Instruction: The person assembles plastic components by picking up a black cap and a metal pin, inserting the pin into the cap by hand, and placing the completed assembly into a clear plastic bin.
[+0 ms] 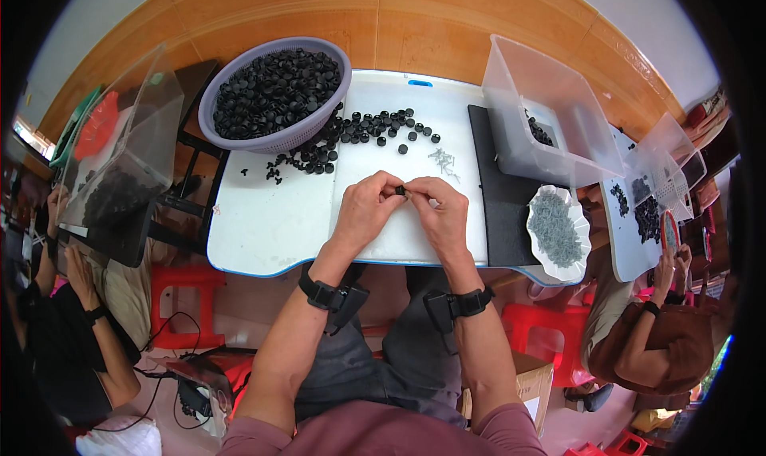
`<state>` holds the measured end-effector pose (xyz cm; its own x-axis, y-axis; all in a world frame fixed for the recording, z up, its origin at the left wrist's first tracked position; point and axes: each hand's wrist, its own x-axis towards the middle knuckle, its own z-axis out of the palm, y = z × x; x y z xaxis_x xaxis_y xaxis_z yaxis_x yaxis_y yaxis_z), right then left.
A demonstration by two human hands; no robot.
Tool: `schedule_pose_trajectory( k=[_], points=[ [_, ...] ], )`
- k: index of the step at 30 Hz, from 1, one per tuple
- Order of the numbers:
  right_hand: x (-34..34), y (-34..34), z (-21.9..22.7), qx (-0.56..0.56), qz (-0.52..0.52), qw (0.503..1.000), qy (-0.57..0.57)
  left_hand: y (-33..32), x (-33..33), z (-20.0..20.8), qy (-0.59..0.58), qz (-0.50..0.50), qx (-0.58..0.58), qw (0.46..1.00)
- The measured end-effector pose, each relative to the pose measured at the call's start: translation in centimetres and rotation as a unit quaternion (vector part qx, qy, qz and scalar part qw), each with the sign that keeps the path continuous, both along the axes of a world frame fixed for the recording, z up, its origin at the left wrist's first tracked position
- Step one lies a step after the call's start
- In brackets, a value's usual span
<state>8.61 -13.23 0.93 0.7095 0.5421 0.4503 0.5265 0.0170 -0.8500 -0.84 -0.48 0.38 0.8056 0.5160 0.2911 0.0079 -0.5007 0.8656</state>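
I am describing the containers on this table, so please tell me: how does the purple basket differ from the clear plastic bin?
The purple basket is round, opaque and perforated; the clear plastic bin is rectangular and see-through. The basket is heaped with small black caps, while the bin shows only a few dark pieces at its bottom. The basket stands at the table's far left, the bin at its right. Both tilt.

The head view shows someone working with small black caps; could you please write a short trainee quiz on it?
1. True or false: both hands pinch one small black cap.
2. The lavender basket holds: A) black caps B) grey screws C) nothing.
3. Which side of the person is the white scalloped dish of grey screws on?

Key: 1 true; 2 A; 3 the right.
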Motion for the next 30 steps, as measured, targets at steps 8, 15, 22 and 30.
schedule_pose_trajectory(
  k=[8,15,22,30],
  points=[
    [-0.4,0.2,0.3,-0.021,-0.01,0.995,-0.1,0.5,0.0,0.1,0.016,-0.027,-0.033,0.999],
    [-0.6,0.2,0.4,-0.031,-0.035,0.978,-0.204,1.9,-0.4,0.9,0.06,-0.082,-0.162,0.982],
    [-0.7,-0.1,0.3,-0.021,-0.009,0.975,-0.22,2.1,-0.5,0.7,0.031,-0.114,-0.244,0.963],
    [0.9,0.2,-0.9,0.039,0.022,0.982,0.183,1.3,-0.1,0.7,0.045,-0.059,-0.162,0.984]
  ],
)
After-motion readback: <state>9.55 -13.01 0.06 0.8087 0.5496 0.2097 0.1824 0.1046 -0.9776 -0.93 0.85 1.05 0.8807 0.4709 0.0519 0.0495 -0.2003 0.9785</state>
